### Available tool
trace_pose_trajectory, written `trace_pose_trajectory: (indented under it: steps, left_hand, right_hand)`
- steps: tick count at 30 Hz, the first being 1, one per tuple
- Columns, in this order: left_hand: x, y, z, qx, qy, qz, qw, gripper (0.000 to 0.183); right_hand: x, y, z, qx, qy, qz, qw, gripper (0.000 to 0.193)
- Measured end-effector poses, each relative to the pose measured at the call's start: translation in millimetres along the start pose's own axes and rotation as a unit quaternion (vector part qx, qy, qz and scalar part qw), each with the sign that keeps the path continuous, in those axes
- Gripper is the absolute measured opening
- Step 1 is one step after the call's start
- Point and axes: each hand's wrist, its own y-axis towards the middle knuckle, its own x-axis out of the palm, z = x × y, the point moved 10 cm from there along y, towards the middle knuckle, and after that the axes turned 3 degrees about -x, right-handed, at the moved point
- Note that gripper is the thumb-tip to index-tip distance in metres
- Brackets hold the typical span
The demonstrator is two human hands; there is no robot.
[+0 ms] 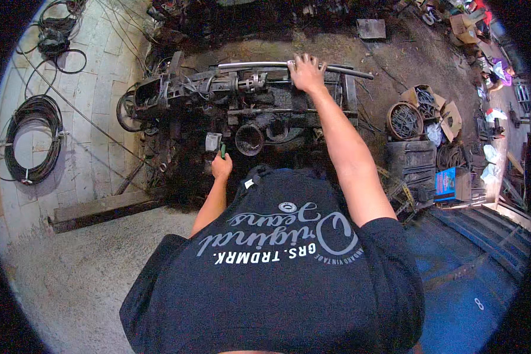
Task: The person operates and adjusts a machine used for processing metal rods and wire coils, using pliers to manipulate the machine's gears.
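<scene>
My right hand [307,73] lies across a long metal rod [253,64] at the far side of a dark, greasy machine [203,97]. Its fingers are spread over the rod, palm down. Lower and to the left, my left hand [221,167] is closed around a small green piece [223,151]. That piece sits beside a pale grey box [213,141] at the machine's near side. Whether the green piece belongs to the box I cannot tell. A round, dark, cup-like part [249,140] opens just right of the box. The machine's lower parts are lost in shadow.
Coiled black cable [34,138] lies on pale tiles at left, near a metal beam [109,209]. On the right stand a basket of metal pieces [405,121], a cardboard box [425,101], a dark metal case [412,165] and a blue box [448,184].
</scene>
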Motion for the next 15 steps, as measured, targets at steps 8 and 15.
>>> trace_pose_trajectory:
  steps: [8, 15]
  left_hand:
    - [4.4, 3.5, -6.3, -0.014, -0.010, -0.013, 1.000, 0.048]
    - [6.6, 5.4, -7.1, -0.004, -0.010, -0.005, 1.000, 0.048]
  right_hand:
    - [-1.4, -0.2, 1.1, 0.001, 0.014, 0.002, 1.000, 0.052]
    - [-4.4, 0.3, -4.1, -0.011, 0.003, 0.027, 1.000, 0.052]
